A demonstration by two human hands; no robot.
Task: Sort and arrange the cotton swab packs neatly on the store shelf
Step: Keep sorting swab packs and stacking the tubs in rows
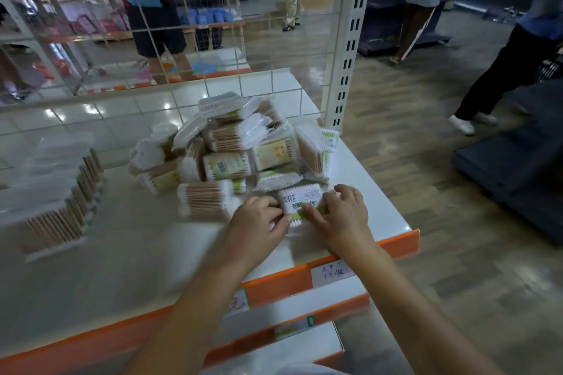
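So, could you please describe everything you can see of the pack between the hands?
The pack is a flat, clear plastic packet of white-tipped cotton swabs, with a white label bearing a barcode and a green strip. It lies flat on the white shelf near the front right corner, just in front of the jumbled pile. The left hand and right hand both press on it from either side.

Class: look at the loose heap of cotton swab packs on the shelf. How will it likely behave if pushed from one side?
The heap would probably slump, since packs lie tilted every way. Their glossy wrappers suggest they would slide easily on the smooth shelf.
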